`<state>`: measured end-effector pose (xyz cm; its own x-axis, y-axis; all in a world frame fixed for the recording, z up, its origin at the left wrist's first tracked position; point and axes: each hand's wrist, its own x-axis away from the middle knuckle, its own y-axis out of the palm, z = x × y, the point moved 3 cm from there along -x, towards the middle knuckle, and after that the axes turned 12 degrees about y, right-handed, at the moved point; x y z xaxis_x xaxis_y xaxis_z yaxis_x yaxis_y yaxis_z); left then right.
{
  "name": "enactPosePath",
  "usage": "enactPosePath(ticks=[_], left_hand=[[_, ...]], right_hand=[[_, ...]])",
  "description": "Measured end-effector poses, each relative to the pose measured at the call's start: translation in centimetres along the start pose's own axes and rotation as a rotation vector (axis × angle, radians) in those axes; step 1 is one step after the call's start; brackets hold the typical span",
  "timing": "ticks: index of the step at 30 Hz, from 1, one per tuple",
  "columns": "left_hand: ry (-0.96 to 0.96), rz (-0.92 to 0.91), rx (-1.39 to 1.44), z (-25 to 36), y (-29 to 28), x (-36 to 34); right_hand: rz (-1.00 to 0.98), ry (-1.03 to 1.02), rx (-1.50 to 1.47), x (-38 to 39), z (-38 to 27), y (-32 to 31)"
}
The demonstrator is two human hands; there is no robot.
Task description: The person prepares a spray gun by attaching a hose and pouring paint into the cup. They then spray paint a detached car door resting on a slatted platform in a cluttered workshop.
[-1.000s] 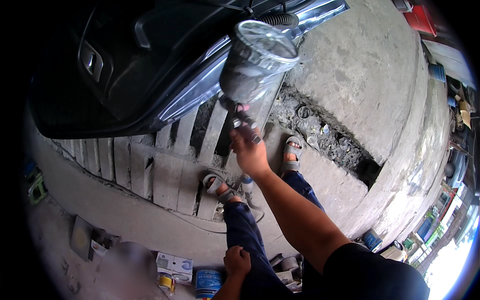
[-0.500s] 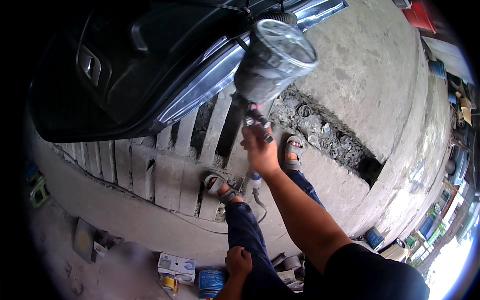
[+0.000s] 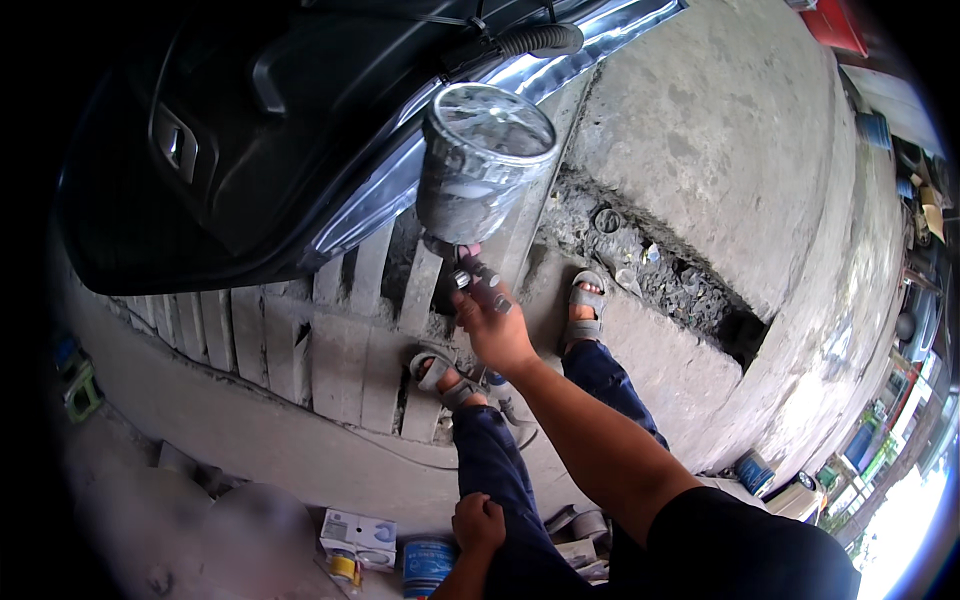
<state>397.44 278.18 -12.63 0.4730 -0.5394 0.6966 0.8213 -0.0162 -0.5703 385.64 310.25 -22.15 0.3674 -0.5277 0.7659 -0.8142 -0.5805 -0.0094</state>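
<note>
My right hand [image 3: 490, 335] grips a paint spray gun [image 3: 482, 280] by its body. On top of the gun sits a large grey, paint-smeared cup [image 3: 485, 165] with a clear round lid, tilted slightly. The cup is close to the shiny lower edge of a car door [image 3: 370, 200], whose dark inner panel fills the upper left. I cannot tell whether spray comes out. An air hose [image 3: 520, 425] hangs below the gun, partly hidden by my right hand and forearm. My left hand [image 3: 479, 522] is curled closed against my left thigh, with nothing visible in it.
My sandaled feet stand by concrete slats [image 3: 340, 370] with gaps between them. Right of them is a rubble-filled trench [image 3: 650, 265] with a dark hole. A white box [image 3: 358, 535] and a blue tin [image 3: 428, 565] stand by my left leg. A ribbed black hose [image 3: 540, 40] hangs off the door.
My right hand has brought the spray gun down and to the left, nearer the door's lower edge. My left hand has stayed on my thigh.
</note>
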Motion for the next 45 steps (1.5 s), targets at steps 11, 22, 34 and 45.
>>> enactPosePath(ticks=[11, 22, 34, 45], left_hand=[[0.007, -0.003, -0.036, -0.3, 0.2, 0.4], [0.018, -0.012, -0.047, -0.3, 0.4, 0.2], [0.057, -0.001, -0.058, 0.3, -0.4, -0.1], [0.019, -0.03, -0.072, -0.1, -0.4, -0.2]], right_hand=[[0.179, -0.07, -0.121, -0.7, -0.4, -3.7], [0.052, -0.01, -0.067, 0.1, 1.5, -2.6], [0.124, 0.019, -0.26, -0.2, -0.4, -5.9], [0.124, -0.045, -0.257, -2.6, -2.2, -3.3]])
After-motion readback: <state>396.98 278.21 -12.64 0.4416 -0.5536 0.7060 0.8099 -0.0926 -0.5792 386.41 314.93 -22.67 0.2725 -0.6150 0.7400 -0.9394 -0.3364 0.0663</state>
